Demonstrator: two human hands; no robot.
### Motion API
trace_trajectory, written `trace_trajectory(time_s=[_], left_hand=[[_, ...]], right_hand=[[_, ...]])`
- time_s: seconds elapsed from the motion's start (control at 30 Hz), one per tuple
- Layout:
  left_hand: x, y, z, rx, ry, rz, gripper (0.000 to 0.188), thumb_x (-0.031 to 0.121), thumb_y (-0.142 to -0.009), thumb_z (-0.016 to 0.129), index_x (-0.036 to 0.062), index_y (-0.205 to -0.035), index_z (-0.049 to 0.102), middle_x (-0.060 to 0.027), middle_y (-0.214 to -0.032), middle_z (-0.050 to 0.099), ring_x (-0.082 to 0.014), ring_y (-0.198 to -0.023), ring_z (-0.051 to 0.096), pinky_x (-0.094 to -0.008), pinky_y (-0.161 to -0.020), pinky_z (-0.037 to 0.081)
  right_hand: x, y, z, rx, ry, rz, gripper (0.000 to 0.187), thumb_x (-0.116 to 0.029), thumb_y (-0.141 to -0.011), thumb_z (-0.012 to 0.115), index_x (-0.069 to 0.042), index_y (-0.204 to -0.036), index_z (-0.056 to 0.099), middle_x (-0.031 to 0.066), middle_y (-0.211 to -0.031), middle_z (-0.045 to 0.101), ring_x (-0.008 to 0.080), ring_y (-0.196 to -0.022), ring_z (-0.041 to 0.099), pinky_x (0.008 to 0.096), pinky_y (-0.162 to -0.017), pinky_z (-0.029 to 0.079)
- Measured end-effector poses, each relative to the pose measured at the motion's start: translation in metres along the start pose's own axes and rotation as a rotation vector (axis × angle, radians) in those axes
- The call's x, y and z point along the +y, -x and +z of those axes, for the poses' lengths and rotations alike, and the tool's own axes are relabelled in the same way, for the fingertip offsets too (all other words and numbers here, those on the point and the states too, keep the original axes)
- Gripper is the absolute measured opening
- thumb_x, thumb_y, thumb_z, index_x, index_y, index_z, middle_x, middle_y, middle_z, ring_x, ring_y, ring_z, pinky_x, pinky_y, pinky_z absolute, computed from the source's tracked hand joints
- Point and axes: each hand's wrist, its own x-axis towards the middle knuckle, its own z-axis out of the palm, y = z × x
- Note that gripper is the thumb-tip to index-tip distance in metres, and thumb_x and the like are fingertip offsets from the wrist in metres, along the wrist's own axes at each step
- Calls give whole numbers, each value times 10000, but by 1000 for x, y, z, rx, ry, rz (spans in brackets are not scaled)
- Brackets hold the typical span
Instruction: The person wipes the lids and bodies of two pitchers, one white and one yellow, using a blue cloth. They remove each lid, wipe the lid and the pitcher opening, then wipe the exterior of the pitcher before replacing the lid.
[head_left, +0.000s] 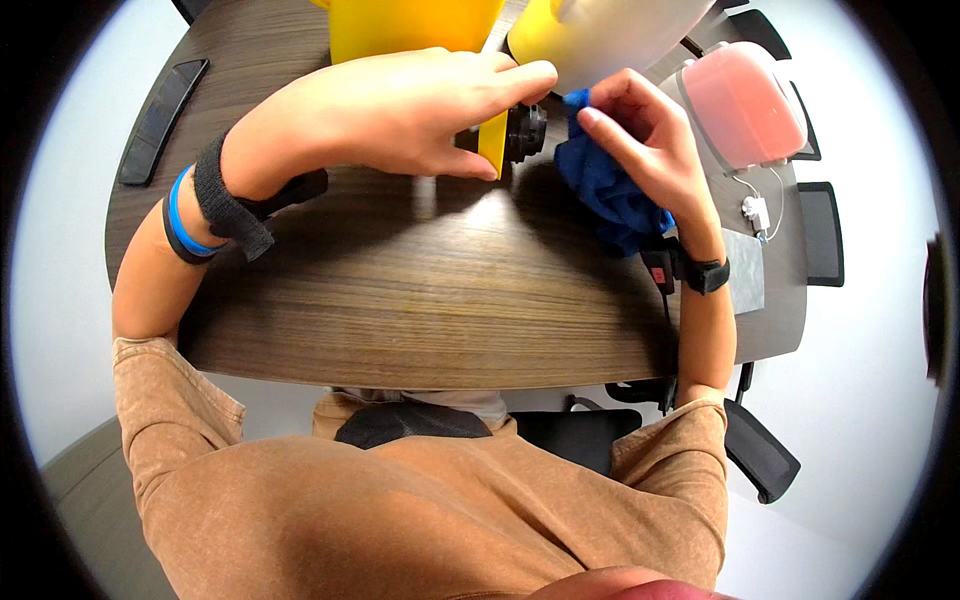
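Observation:
My left hand [410, 112] is closed around a yellow object with a black ridged round part [526, 133] like a camera lens, held sideways above the table. Its thumb and fingers press on the yellow face, and the rest of the object lies hidden behind the hand. A crumpled blue cloth [605, 190] hangs from my right hand [645, 135], pinched between thumb and fingers. The cloth's upper tip points toward the black round part, with a small gap between them.
On the dark wood table [400, 310] lies a black phone [165, 120] at far left. A yellow container [410, 30] and a yellow-and-white one [610, 45] stand at the back. Right are a pink box [748, 105], white charger [755, 212] and grey flat piece [745, 275]. Chairs [822, 235] stand beyond.

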Motion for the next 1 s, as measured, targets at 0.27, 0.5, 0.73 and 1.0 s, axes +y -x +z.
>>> trace_trajectory(time_s=[0.27,0.5,0.73,1.0], left_hand=[[2,1,0,-7,11,-17,637,134,-850,906,63,-1341,506,-202,-1267,641,-465,-1159,669,-517,-935,564],[-1,1,0,-9,9,-4,645,129,-845,910,63,-1344,506,-193,-1269,644,-451,-1167,675,-509,-941,565],[0,1,1,-2,9,-5,648,136,-847,910,65,-1348,505,-194,-1266,645,-456,-1164,675,-507,-943,568],[-1,2,1,2,4,11,644,141,-849,908,64,-1339,497,-202,-1260,640,-467,-1154,670,-514,-931,566]], right_hand=[[-9,3,14,-63,187,17,253,-130,-962,854,-9,-1158,748,42,-1040,766,121,-979,720,292,-923,583],[-10,4,11,-42,124,69,269,-176,-980,857,-6,-1168,766,45,-1043,787,108,-975,728,276,-925,591],[3,0,18,37,160,45,247,-174,-989,848,-23,-1167,767,44,-1025,789,110,-949,727,285,-887,594],[-7,2,16,-62,250,-4,226,-185,-965,861,-18,-1099,788,66,-1003,799,145,-943,731,309,-877,587]])
